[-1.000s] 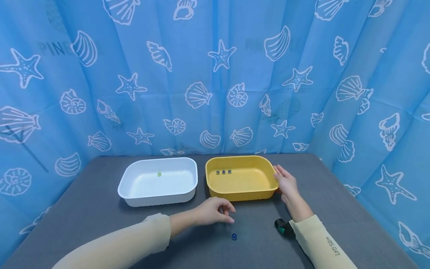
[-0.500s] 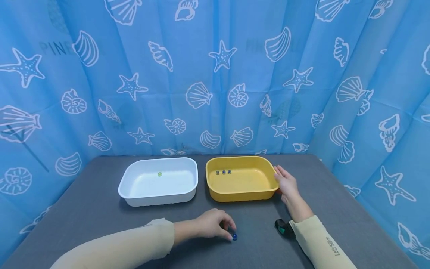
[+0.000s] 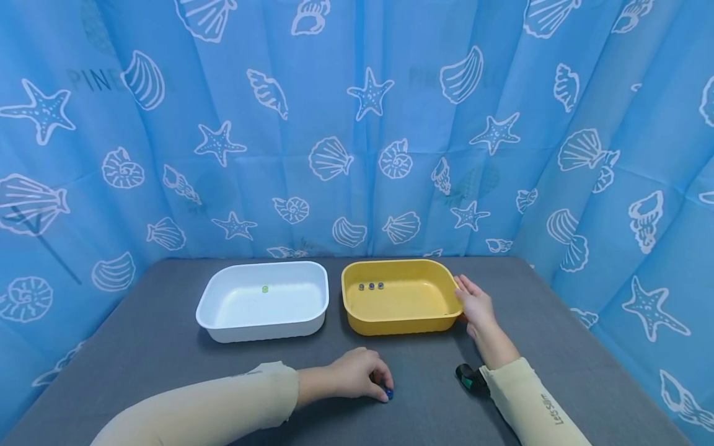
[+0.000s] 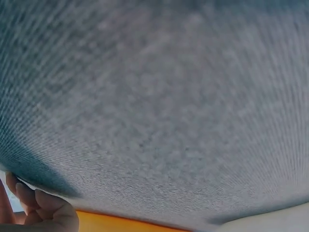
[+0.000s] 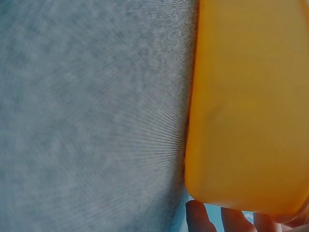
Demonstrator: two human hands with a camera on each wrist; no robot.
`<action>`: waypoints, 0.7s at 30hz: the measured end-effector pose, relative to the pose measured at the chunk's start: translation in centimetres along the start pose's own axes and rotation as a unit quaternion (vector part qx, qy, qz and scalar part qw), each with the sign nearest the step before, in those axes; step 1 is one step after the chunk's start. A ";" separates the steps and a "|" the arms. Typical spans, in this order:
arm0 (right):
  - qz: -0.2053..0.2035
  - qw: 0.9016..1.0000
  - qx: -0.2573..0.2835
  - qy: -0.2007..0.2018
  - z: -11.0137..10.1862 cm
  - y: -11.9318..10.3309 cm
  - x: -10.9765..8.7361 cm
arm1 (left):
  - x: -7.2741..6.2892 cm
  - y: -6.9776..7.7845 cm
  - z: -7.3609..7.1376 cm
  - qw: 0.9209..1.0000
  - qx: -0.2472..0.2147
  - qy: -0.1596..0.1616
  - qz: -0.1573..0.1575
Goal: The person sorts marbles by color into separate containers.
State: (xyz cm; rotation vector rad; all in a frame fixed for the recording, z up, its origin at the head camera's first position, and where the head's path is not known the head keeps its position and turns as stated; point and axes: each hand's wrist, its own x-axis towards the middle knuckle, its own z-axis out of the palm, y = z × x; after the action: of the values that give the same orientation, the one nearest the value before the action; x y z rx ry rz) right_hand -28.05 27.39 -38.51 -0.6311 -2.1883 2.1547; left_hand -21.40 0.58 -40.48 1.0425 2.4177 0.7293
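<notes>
On the grey cloth in front of the yellow tray [image 3: 401, 327], my left hand [image 3: 357, 375] pinches a small blue bead [image 3: 389, 393] between thumb and index finger. The fingers partly cover the bead. In the left wrist view only part of this hand [image 4: 46, 210] shows at the lower left, and the bead is hidden. My right hand [image 3: 475, 305] holds the right end of the yellow tray, thumb at the rim. The right wrist view shows its fingertips [image 5: 198, 215] against the tray's end wall [image 5: 246, 193]. Three small dark bluish beads [image 3: 371, 286] lie in a row inside that tray.
Left of the yellow tray stands a white tray [image 3: 262, 329] with a small green bead [image 3: 264, 289] in it. A black strap with a green patch [image 3: 471, 378] is at the right wrist. Behind the table hangs a blue curtain [image 3: 357, 186] with shell prints.
My left hand has come down toward the front of the table and closed its fingertips on the blue bead. The right hand and both trays stay in place.
</notes>
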 end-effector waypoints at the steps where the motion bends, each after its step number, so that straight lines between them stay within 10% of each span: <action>1: 0.000 1.000 0.000 0.000 0.0 0.0 0.0 | 0.1 -0.1 0.0 1.000 -0.002 0.005 0.001; 21: -0.002 1.000 0.004 0.005 0.0 0.1 0.1 | 1.7 0.2 -5.5 0.981 -0.109 0.163 0.003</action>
State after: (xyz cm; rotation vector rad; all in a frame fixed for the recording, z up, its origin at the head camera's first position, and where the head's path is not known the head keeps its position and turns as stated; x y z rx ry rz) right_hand -28.14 27.39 -38.63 -0.6352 -2.1742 2.1529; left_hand -25.41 0.31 -36.30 0.9010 2.5237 1.2202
